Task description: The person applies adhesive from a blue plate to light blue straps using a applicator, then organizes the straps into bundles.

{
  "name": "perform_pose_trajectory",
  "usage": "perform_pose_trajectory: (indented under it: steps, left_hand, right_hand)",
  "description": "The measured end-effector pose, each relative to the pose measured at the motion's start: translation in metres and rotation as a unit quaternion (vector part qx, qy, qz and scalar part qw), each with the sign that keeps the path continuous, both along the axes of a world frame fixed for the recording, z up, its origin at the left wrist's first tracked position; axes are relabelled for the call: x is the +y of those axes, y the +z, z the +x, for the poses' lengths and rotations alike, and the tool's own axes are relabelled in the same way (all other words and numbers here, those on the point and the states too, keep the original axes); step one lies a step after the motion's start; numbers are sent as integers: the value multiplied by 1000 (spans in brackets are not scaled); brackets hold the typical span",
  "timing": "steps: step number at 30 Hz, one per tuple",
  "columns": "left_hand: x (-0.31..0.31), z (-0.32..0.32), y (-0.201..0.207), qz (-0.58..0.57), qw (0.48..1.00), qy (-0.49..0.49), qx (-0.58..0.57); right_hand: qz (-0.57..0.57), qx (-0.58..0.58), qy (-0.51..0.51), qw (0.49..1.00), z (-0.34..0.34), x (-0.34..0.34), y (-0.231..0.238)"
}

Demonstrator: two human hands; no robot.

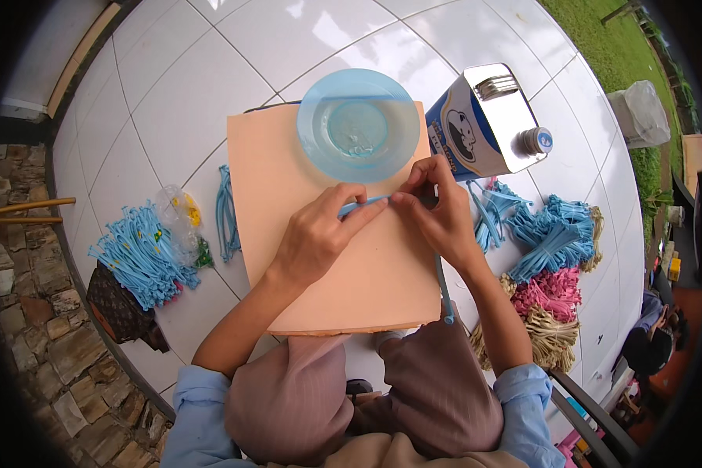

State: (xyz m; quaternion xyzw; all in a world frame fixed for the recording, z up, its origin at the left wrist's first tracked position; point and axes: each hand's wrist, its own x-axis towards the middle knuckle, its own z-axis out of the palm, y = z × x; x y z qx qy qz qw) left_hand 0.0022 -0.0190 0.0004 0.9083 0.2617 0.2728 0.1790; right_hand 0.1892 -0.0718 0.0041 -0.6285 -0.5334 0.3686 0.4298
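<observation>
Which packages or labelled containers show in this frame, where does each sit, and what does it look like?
Metal can: right of the blue bowl, lying on its side; rectangular, silver top with handle and screw cap, blue-and-white label with a picture.
Clear plastic bag: left of the peach board; crumpled, holding small yellow and green bits.

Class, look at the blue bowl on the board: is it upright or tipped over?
Upright. The blue bowl sits with its round open mouth facing up on the peach board, its inner base visible through the opening.
</observation>
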Motion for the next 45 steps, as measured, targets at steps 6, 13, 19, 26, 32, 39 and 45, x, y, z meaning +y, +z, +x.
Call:
perform_pose_trajectory:
  steps: [6, 13, 19, 26, 32, 39, 45]
  left_hand:
    - [0, 2, 0, -3, 1000, -4, -10]
    - [-1, 2, 3, -5, 1000, 3, -11]
    - [-1, 2, 1, 9, 1000, 2, -6]
    - [-1, 1, 1, 6, 1000, -1, 13]
    - [-2, 2, 3, 12, 1000, -1, 25]
    - [-5, 3, 2, 25, 998, 29, 44]
    - [-8, 5, 1, 32, 997, 43, 48]
  right_hand:
    - [86, -4, -42, 995, 1, -8, -18]
    - [143, -22, 3, 989, 33, -29, -11]
    - [76, 4, -35, 996, 32, -37, -12]
    - [-34, 110, -27, 993, 37, -28, 5]
    - [-27, 57, -14, 998, 43, -19, 10]
    - [-11, 44, -18, 999, 42, -21, 8]
    - [25, 35, -37, 998, 36, -28, 2]
